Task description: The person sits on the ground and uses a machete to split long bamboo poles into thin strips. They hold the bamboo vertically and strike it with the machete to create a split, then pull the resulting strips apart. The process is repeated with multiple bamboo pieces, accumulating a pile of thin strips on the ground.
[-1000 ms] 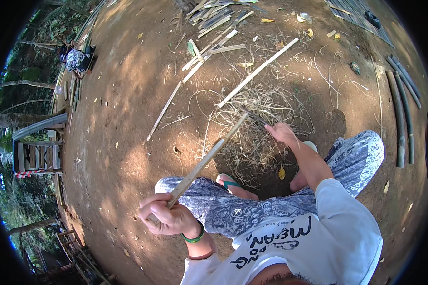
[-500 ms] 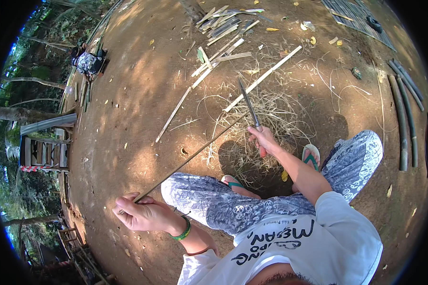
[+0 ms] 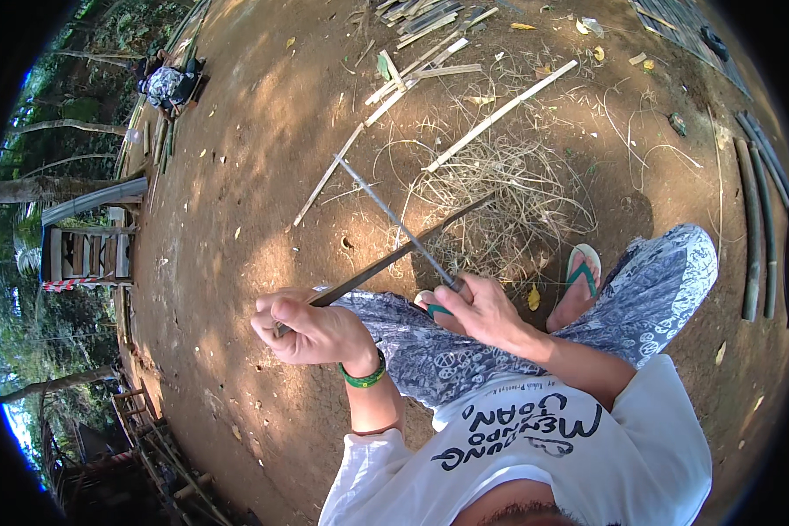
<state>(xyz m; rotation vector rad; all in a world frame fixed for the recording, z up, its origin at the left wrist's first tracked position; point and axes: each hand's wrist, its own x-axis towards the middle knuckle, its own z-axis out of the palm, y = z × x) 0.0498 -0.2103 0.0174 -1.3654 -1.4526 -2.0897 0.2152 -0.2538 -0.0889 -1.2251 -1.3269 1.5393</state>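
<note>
The left hand (image 3: pixel 311 331) is closed in a fist around the near end of a long bamboo strip (image 3: pixel 394 259), which slants up and to the right from it, over the knee. The right hand (image 3: pixel 480 309) is wrapped around the handle of a long knife (image 3: pixel 393 219); its blade runs up and to the left and crosses the strip just beyond the hands, touching it or nearly so. A green wristband (image 3: pixel 365 377) sits on the left wrist. Below the hands are patterned trousers (image 3: pixel 640 289) and a foot in a green sandal (image 3: pixel 580 272) on the ground to the right.

Just past the crossing lies a heap of dry shavings (image 3: pixel 508 202), and the strip's far tip reaches over its near edge. To the left of the hands the bare dirt ground (image 3: pixel 237 175) is wide and open. Beyond the shavings a pale stick (image 3: pixel 500 116) lies slantwise, with more split sticks (image 3: pixel 416 61) near the far edge. Dark poles (image 3: pixel 752 219) line the right edge. Far off at upper left another person (image 3: pixel 168 86) sits by the trees.
</note>
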